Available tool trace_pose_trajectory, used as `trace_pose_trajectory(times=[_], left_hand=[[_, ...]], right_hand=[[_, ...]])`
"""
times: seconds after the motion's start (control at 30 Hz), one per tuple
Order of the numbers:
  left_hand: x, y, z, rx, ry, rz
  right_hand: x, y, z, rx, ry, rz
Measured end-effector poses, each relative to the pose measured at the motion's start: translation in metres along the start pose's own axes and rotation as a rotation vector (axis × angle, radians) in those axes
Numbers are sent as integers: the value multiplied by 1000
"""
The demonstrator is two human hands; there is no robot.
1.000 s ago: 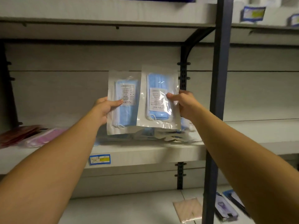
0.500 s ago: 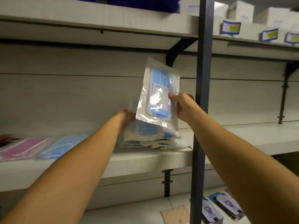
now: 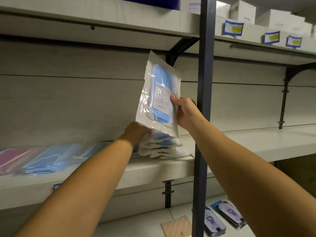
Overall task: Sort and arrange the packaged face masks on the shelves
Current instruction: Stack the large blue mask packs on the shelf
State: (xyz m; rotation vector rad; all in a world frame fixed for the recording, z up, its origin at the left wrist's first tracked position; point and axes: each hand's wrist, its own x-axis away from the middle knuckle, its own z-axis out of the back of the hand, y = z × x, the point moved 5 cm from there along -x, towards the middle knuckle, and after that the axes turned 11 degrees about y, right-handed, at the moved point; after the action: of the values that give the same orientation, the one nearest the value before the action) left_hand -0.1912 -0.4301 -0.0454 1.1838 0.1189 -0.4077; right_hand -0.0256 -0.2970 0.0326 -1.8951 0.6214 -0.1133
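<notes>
One pack of blue face masks is held upright in the right hand above the middle-shelf stack, on which the left hand rests, grip indiscernible; sorting judged unfinished.

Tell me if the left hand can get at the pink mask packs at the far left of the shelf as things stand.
Probably yes. The left hand rests on the blue stack, and the pink packs lie uncovered along the same shelf, nothing standing between.
</notes>
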Motion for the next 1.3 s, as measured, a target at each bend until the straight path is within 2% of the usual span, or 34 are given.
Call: trace_pose_trajectory(times=[0.1, 0.23, 0.4, 0.5, 0.77, 0.93, 1.1, 1.3], left_hand=[[-15, -9, 5, 0, 8, -1], [-1, -2, 40, 37, 174, 44], [4, -1, 104, -401, 356, -48], [6, -12, 138, -566, 357, -140], [19, -33, 180, -721, 301, -229], [23, -43, 188, -746, 261, -247], [25, -52, 190, -786, 234, -245], [26, -55, 189, -802, 224, -246]], right_hand=[[-1, 1, -2, -5, 13, -2], [-14, 5, 0, -18, 107, -21], [-38, 17, 6, 299, 309, -104], [-44, 22, 6, 467, 351, -143], [-40, 33, 7, 879, 296, -179], [-41, 40, 5, 1050, 271, -164], [-45, 44, 3, 1106, 276, -155], [-50, 34, -7, 1086, 296, -59]])
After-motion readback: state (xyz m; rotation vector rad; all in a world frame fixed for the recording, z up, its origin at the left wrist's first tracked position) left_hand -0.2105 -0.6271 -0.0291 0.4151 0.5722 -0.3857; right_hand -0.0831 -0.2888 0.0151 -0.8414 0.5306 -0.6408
